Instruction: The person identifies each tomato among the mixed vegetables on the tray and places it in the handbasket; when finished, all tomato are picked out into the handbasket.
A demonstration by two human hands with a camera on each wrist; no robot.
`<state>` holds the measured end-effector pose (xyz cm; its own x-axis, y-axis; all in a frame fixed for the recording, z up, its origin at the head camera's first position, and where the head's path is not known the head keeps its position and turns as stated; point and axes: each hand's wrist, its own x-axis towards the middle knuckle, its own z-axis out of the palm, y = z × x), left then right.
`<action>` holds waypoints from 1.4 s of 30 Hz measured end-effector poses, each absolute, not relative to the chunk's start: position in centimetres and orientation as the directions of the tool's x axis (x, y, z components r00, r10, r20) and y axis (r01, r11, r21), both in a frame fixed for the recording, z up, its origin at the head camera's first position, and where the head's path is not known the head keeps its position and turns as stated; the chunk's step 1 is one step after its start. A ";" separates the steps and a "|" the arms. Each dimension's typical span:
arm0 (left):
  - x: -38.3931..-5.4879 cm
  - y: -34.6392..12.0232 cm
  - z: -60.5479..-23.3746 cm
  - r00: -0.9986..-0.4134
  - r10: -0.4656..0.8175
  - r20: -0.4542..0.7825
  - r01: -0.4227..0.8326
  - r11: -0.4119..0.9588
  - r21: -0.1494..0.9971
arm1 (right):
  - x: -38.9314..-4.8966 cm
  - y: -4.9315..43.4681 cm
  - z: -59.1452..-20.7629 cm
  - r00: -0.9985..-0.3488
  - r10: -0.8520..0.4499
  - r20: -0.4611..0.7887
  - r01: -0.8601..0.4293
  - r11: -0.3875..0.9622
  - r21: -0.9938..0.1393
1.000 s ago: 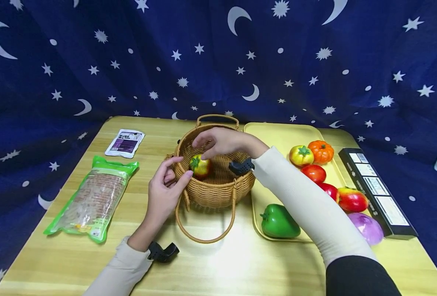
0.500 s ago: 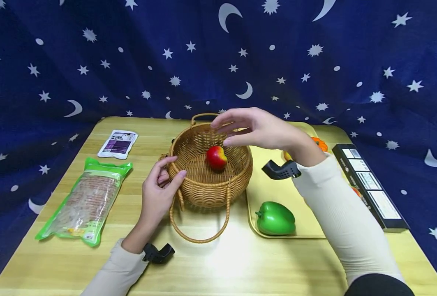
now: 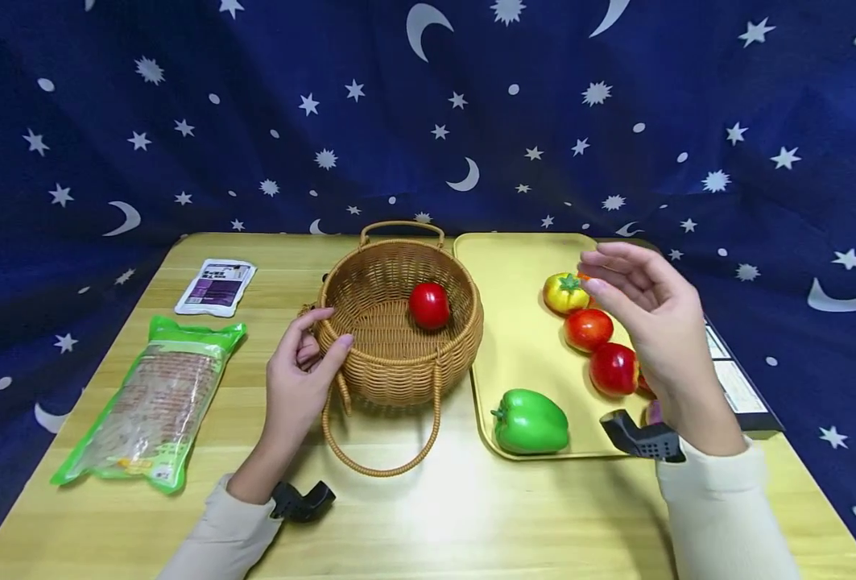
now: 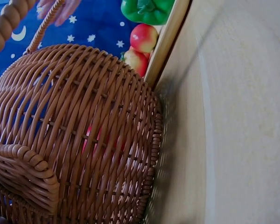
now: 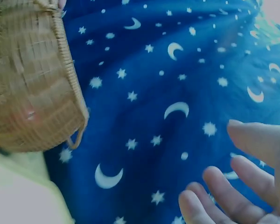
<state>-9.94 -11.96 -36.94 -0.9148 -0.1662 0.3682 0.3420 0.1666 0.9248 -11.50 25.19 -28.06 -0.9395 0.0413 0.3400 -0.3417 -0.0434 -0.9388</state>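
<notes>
In the head view, a round wicker basket (image 3: pixel 399 379) stands mid-table with a glossy red toy fruit (image 3: pixel 428 306) inside, at its right. My left hand (image 3: pixel 300 379) holds the basket's left rim, thumb and forefinger at the edge. My right hand (image 3: pixel 659 346) hovers over the right part of a yellow tray (image 3: pixel 503 322), fingers spread, holding nothing. Near its fingertips lie a yellow toy fruit with a green leafy top (image 3: pixel 565 293) and a smooth red one (image 3: pixel 589 330). Another red fruit (image 3: pixel 614 369) lies beside the palm. A green bell pepper (image 3: pixel 531 421) sits at the tray's front left.
On the left lie a green-edged clear plastic package (image 3: pixel 155 403) and a small white and purple pouch (image 3: pixel 216 287). Partly behind the right hand are a long black box (image 3: pixel 750 399) and a purple item (image 3: pixel 652 412). A starry blue cloth (image 3: pixel 370 121) hangs behind the table.
My right hand has moved from above the basket rightward to the tray. The fruit in the basket has rolled right, its red side now showing. The left hand stays at the rim.
</notes>
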 end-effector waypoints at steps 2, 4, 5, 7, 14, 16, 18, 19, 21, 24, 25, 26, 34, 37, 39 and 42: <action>-9.9 -12.0 -36.9 -0.913 -0.165 0.372 0.348 0.159 0.924 | -10.7 25.9 -29.2 -0.938 0.105 0.329 -0.337 -0.068 -0.939; -9.8 -12.0 -36.9 -0.914 -0.162 0.372 0.350 0.150 0.925 | -9.8 26.2 -30.4 -0.935 0.165 0.315 -0.331 -0.079 -0.940; -9.8 -12.0 -36.9 -0.914 -0.161 0.371 0.350 0.148 0.925 | -9.4 26.3 -31.0 -0.932 0.194 0.307 -0.327 -0.082 -0.941; -9.7 -12.0 -36.9 -0.916 -0.159 0.369 0.348 0.146 0.926 | -8.7 26.4 -32.2 -0.918 0.257 0.301 -0.334 -0.092 -0.938; -9.7 -11.9 -36.7 -0.907 -0.165 0.387 0.368 0.135 0.920 | -7.6 26.9 -36.3 -0.815 0.490 0.310 -0.344 0.022 -0.939; -9.8 -12.0 -36.9 -0.905 -0.168 0.392 0.373 0.132 0.918 | -7.6 27.1 -37.2 -0.799 0.531 0.281 -0.309 0.039 -0.950; -9.9 -12.1 -37.2 -0.903 -0.168 0.395 0.377 0.131 0.917 | -7.6 27.2 -38.0 -0.795 0.551 0.254 -0.293 0.019 -0.956; -10.0 -12.1 -37.4 -0.904 -0.169 0.394 0.376 0.131 0.918 | -7.6 27.3 -38.3 -0.790 0.561 0.248 -0.288 0.016 -0.957; -10.3 -12.3 -38.0 -0.904 -0.171 0.392 0.372 0.134 0.918 | -7.7 27.4 -38.9 -0.773 0.584 0.250 -0.289 0.026 -0.957; -10.9 -12.5 -39.0 -0.903 -0.173 0.392 0.370 0.145 0.918 | -7.8 27.7 -39.6 -0.732 0.621 0.280 -0.295 0.081 -0.952; -11.0 -12.6 -39.4 -0.903 -0.173 0.394 0.372 0.148 0.917 | -7.9 27.8 -39.8 -0.720 0.630 0.291 -0.283 0.117 -0.952; -11.2 -12.7 -39.6 -0.901 -0.173 0.399 0.375 0.152 0.914 | -7.9 27.9 -40.0 -0.711 0.637 0.298 -0.275 0.139 -0.951; -10.1 -12.0 -37.3 -0.900 -0.173 0.400 0.372 0.173 0.912 | -8.5 28.2 -41.5 -0.721 0.619 0.310 -0.129 0.319 -0.939; -9.9 -11.9 -37.0 -0.902 -0.172 0.396 0.370 0.166 0.914 | -8.5 28.3 -41.8 -0.745 0.616 0.256 -0.092 0.285 -0.954; -10.0 -11.9 -37.2 -0.903 -0.172 0.394 0.366 0.172 0.915 | -8.4 28.1 -41.9 -0.767 0.605 0.215 -0.059 0.267 -0.962; -10.0 -12.0 -37.4 -0.905 -0.174 0.388 0.360 0.172 0.917 | -8.2 27.8 -42.1 -0.798 0.572 0.188 -0.018 0.290 -0.957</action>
